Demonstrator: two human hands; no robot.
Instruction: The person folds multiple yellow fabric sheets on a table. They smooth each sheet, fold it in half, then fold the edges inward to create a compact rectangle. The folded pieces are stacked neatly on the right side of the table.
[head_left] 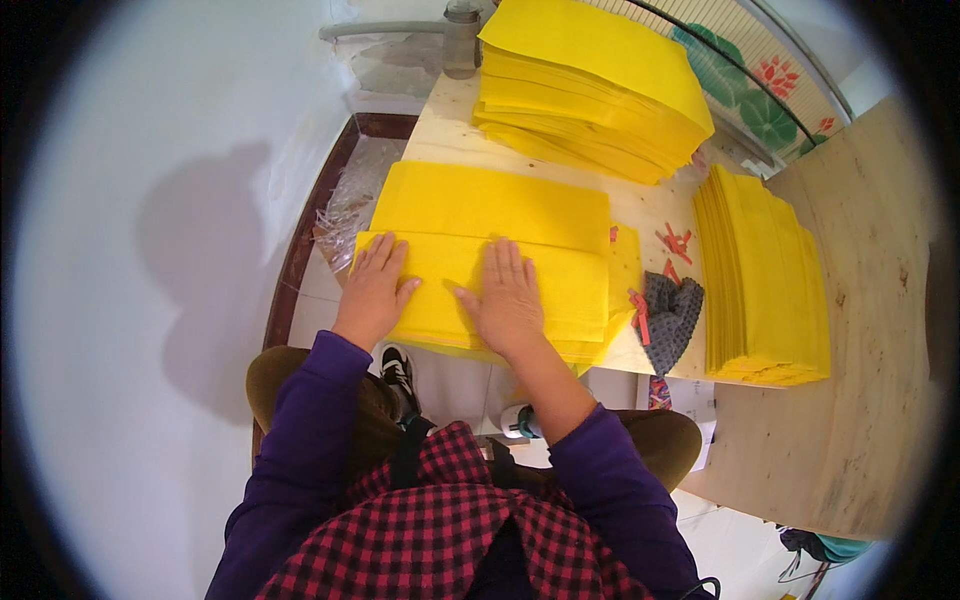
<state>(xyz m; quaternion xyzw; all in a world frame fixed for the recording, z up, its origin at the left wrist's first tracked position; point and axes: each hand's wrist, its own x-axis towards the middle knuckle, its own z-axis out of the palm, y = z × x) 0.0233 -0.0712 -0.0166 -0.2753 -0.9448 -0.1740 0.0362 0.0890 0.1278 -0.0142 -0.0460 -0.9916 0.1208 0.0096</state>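
Observation:
Both my hands rest flat, palms down, on a folded yellow cloth sheet (440,262) at the near edge of the wooden table. My left hand (372,290) lies near the sheet's left end, thumb apart from the fingers. My right hand (508,297) presses the middle of it, with fingers stretched forward and the thumb pointing left. Beyond the fold a further strip of yellow cloth (500,200) lies flat. More yellow cloth shows under the right end and hangs slightly past the table edge.
A tall stack of yellow sheets (590,95) stands at the back, another stack (765,280) at the right. Between lie red strips (676,241) and a crumpled grey dotted cloth (670,318). A glass jar (461,42) stands at the far left corner. A white wall (170,300) borders the left.

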